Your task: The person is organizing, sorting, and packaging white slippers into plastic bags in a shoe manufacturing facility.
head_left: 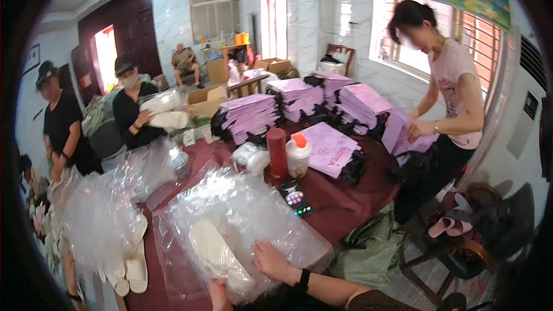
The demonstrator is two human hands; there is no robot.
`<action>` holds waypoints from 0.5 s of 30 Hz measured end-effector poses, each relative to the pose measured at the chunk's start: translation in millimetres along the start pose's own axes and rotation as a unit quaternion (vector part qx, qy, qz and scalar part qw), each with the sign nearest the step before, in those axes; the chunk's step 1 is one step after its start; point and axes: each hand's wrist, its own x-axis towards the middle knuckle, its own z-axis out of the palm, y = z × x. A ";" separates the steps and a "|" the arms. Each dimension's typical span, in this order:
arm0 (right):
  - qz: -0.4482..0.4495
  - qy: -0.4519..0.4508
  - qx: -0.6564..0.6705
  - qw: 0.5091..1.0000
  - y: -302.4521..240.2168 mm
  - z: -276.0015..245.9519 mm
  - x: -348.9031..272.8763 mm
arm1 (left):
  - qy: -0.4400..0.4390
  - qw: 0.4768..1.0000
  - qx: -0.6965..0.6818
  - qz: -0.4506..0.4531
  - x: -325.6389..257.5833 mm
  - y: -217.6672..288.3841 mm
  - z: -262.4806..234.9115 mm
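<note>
A cream slipper (214,247) lies at the lower centre of the frame, amid clear plastic bags (271,216); whether it is inside one is unclear. The wearer's left hand (220,295), cut off by the lower edge, is at its lower end; its grip cannot be told. The right hand (273,260) is half open, fingers bent over the film; any pinch is hidden. Good handling would likely mean steadying the slipper while lifting just one film layer. Beneath is a dark red tablecloth (360,210), with stacked lilac bags (249,114) at upper centre. Pale marbled walls (294,29) enclose the room; a co-worker (455,75) stands at right.
</note>
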 end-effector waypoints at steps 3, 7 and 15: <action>0.058 -0.020 -0.018 0.998 12.6 6.2 1.0 | -0.031 0.994 -0.088 -0.064 -18.2 32.3 8.7; 0.054 -0.072 -0.070 0.993 -14.6 -24.1 7.6 | 0.024 0.999 -0.032 0.012 -74.7 108.2 39.9; -0.007 -0.031 -0.139 0.990 -2.6 -13.7 1.4 | 0.126 0.913 0.375 0.095 -214.0 228.9 -54.3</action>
